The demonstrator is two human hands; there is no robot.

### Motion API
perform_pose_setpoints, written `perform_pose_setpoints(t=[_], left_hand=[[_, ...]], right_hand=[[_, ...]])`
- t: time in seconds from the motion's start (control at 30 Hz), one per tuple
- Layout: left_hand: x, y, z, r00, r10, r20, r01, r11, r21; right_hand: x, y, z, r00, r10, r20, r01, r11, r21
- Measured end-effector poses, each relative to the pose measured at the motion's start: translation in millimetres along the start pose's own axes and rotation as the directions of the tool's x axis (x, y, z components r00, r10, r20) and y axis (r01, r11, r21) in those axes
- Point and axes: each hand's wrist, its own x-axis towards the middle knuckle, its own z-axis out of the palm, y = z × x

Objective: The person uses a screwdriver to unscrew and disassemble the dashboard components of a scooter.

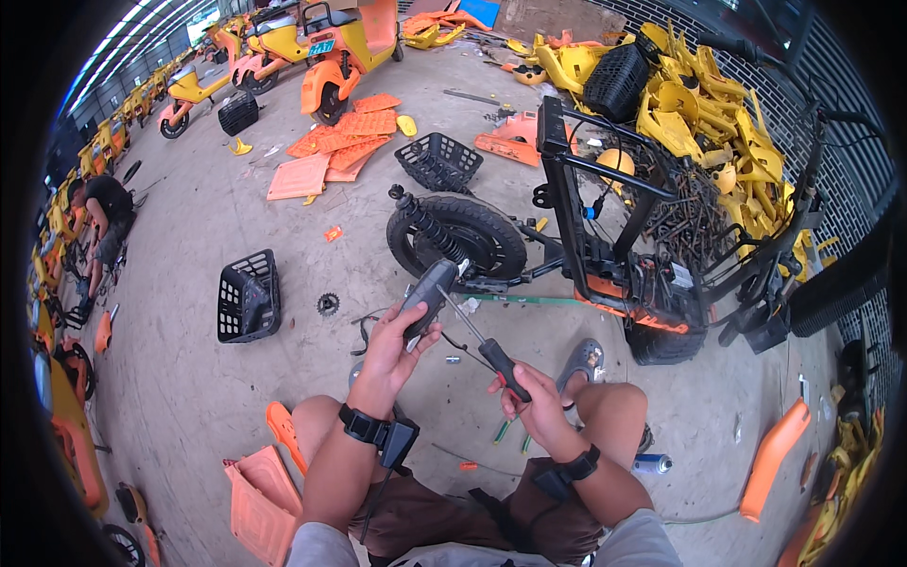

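Observation:
My left hand (pixel 397 350) holds a dark grey, elongated housing (pixel 427 298) raised in front of a black wheel with a shock absorber. My right hand (pixel 529 402) grips a screwdriver (pixel 507 369) by its dark handle, its metal shaft angled up toward the housing; I cannot tell whether the tip touches it. A thin black cable hangs between my hands. Beyond them lies a stripped black scooter frame (pixel 605 217) with the wheel (pixel 411 241), some orange panels and loose wiring.
Black baskets (pixel 248 293) and a small sprocket (pixel 328 304) lie left; orange panels (pixel 335 142) lie ahead. Heaped yellow parts (pixel 680 113) fill the right. A spray can (pixel 652 464) sits by my right knee. A co-worker (pixel 104 213) bends beside a row of scooters at far left.

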Motion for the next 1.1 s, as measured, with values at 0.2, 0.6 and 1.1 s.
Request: perform_pose_setpoints(t=[0.2, 0.6, 1.1], left_hand=[[-8, 1, 13, 0.993, 0.091, 0.078, -0.097, 0.992, 0.079], [1, -3, 8, 0.994, 0.088, 0.067, -0.099, 0.978, 0.185], [-7, 31, -19, 0.912, 0.395, -0.107, -0.352, 0.891, 0.288]], right_hand=[[0, 1, -4, 0.999, 0.037, 0.031, -0.041, 0.992, 0.12], [4, -4, -15, 0.998, 0.06, 0.014, -0.061, 0.958, 0.279], [69, 61, -35, 0.933, 0.323, -0.156, -0.356, 0.782, -0.511]])
